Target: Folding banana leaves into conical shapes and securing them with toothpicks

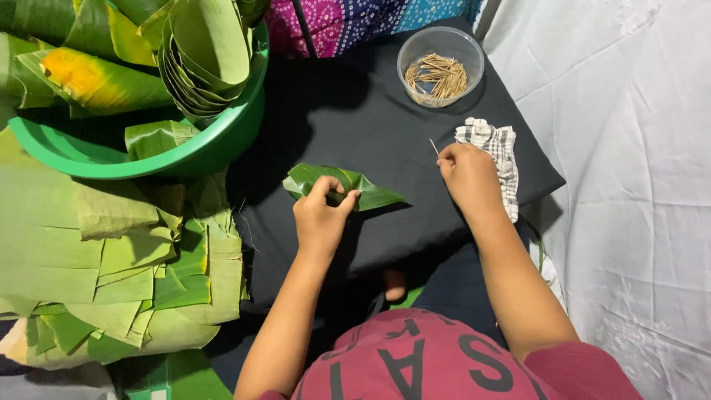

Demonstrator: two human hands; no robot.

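Left hand (320, 215) pinching folded leaf (342, 185), right hand (468, 172) gripping stick (433, 147) (thin), clear tub (440, 65) of sticks, green basin (222, 141) of leaves

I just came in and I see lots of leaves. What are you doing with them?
A person sits at a black cloth. The left hand pinches a folded green leaf piece against the cloth, while the right hand holds a thin wooden stick just beside it. More sticks sit in a clear round tub, next to a checked rag. On the left, cut leaves lie in a stack, and a green basin holds rolled leaves.
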